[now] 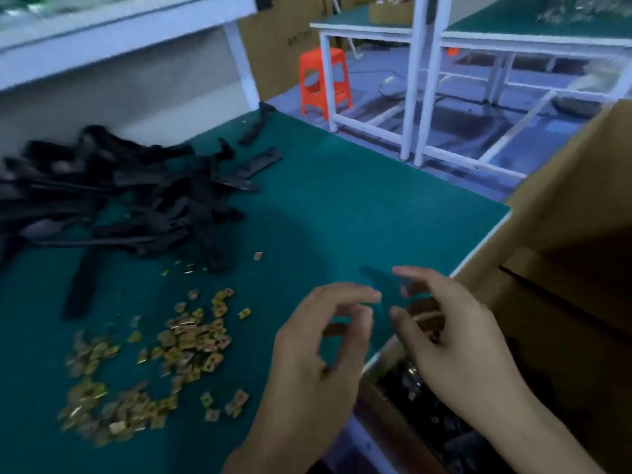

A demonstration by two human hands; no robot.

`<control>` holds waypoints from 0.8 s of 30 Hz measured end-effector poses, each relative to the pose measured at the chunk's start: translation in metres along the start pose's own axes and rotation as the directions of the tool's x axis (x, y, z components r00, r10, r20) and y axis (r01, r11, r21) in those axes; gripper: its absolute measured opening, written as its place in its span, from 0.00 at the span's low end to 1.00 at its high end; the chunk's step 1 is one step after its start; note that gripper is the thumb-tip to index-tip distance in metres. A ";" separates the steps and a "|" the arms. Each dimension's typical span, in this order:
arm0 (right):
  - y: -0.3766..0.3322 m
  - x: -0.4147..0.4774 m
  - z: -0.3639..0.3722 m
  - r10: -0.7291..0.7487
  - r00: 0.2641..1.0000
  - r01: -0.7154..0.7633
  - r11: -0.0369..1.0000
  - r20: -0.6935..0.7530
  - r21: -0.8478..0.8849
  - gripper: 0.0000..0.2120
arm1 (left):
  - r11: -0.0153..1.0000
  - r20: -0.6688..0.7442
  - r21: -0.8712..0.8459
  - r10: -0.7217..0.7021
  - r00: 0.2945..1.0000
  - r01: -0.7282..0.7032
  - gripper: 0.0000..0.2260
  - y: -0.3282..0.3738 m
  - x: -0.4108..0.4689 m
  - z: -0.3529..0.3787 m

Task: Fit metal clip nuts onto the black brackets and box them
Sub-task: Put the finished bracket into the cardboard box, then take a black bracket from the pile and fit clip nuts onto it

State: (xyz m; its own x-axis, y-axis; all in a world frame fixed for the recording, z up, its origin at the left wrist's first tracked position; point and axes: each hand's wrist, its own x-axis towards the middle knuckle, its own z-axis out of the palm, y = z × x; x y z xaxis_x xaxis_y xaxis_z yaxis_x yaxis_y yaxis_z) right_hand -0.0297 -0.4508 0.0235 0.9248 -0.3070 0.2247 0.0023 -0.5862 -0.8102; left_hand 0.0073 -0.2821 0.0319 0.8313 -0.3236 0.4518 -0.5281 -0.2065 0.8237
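A heap of black brackets (113, 200) lies on the green table (342, 206) at the left. Gold metal clip nuts (178, 347) are scattered in front of it, nearer to me. My left hand (318, 350) hovers over the table's right edge with its fingers loosely curled and nothing in them. My right hand (458, 336) is beside it, over the gap between the table and the cardboard box (564, 268); its fingers are spread and relaxed, holding nothing. Fitted brackets (431, 405) lie dark inside the box below my right hand.
The box's tall flap (581, 186) rises at the right. An orange stool (323, 80) and white-framed workbenches (413, 80) stand beyond the table. A white shelf (119, 39) runs over the far left. The picture is blurred by motion.
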 end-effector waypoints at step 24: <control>-0.096 0.135 0.251 -0.276 0.961 0.270 0.940 0.000 0.207 0.35 | 0.840 -0.865 0.246 -0.034 0.500 0.484 0.09 -0.161 -0.037 -0.268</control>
State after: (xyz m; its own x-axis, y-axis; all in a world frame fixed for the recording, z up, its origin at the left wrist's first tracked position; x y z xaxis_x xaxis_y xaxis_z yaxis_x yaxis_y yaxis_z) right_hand 0.1901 -0.2478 -0.0048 0.8883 -0.1337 0.4394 0.3304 -0.4787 -0.8134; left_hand 0.1084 0.0103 -0.0258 0.5839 0.6441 0.4941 -0.0838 -0.5576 0.8259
